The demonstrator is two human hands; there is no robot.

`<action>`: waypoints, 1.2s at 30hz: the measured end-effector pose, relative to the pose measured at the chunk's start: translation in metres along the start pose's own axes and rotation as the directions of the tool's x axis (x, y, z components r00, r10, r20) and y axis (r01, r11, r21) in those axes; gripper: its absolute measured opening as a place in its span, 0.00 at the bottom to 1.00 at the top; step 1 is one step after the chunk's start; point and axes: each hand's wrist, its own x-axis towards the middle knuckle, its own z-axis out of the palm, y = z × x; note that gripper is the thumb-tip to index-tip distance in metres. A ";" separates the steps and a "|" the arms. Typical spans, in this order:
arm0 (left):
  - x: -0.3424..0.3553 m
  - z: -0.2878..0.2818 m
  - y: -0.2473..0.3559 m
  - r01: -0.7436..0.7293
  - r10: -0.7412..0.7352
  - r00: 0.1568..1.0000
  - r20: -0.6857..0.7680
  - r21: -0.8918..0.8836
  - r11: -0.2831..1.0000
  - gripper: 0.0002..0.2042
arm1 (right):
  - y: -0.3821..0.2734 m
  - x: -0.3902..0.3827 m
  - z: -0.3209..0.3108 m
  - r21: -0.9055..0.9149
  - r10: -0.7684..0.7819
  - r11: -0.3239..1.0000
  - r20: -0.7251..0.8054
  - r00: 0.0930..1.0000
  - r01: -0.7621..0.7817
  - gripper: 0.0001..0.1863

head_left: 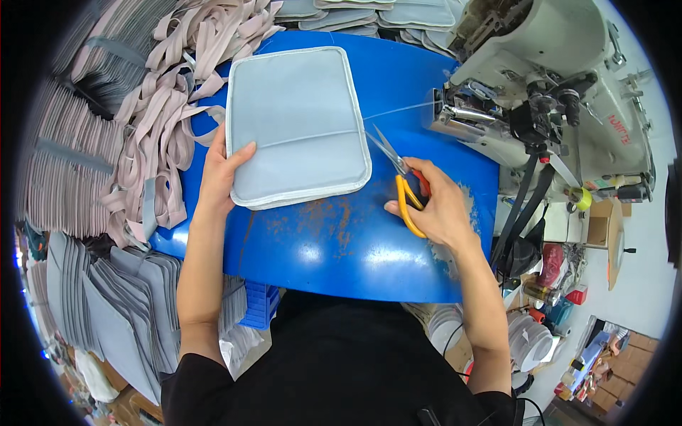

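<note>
My left hand (226, 165) grips the left edge of a light grey, rounded rectangular fabric panel (298, 106), its thumb on top. Pale binding runs round the panel's rim and a seam crosses its face. My right hand (437, 202) holds scissors (405, 186) with orange-yellow and red handles. Their blades stand apart, pointing up and left, close to the panel's right edge. A thin thread (401, 111) stretches from that edge to the sewing machine (490, 106) on the right.
Under the panel lies a worn blue work surface (305, 248). Pink-beige straps (163, 135) are heaped at its left. Stacks of grey panels (117, 291) stand further left, with more grey pieces (362, 14) at the back. Black belts (522, 206) hang below the machine.
</note>
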 end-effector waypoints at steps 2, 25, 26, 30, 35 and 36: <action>0.003 0.000 0.000 0.001 -0.001 1.000 0.002 0.007 1.000 0.37 | 0.001 0.016 0.009 0.034 -0.016 0.999 -0.052 0.998 0.018 0.37; 0.364 0.254 0.071 -0.167 0.167 0.986 0.019 0.215 0.962 0.37 | 0.045 -0.038 0.017 0.080 0.192 0.981 -0.325 0.926 -0.175 0.32; 0.347 0.241 0.049 -0.282 0.240 0.958 0.158 0.354 0.892 0.34 | 0.053 -0.042 0.020 0.078 0.154 0.988 -0.351 0.924 -0.135 0.33; 0.195 0.168 -0.010 -0.617 0.371 0.778 0.507 0.507 0.602 0.19 | 0.048 -0.041 0.017 -0.007 0.202 0.976 -0.341 0.918 -0.217 0.35; 0.048 0.052 0.006 -0.732 0.201 0.677 0.708 0.617 0.290 0.10 | 0.043 -0.034 0.018 0.017 0.189 0.981 -0.340 0.921 -0.195 0.23; 0.029 0.037 0.016 -0.764 0.175 0.643 0.745 0.609 0.215 0.09 | 0.050 -0.031 0.022 -0.003 0.107 0.993 -0.357 0.928 -0.116 0.24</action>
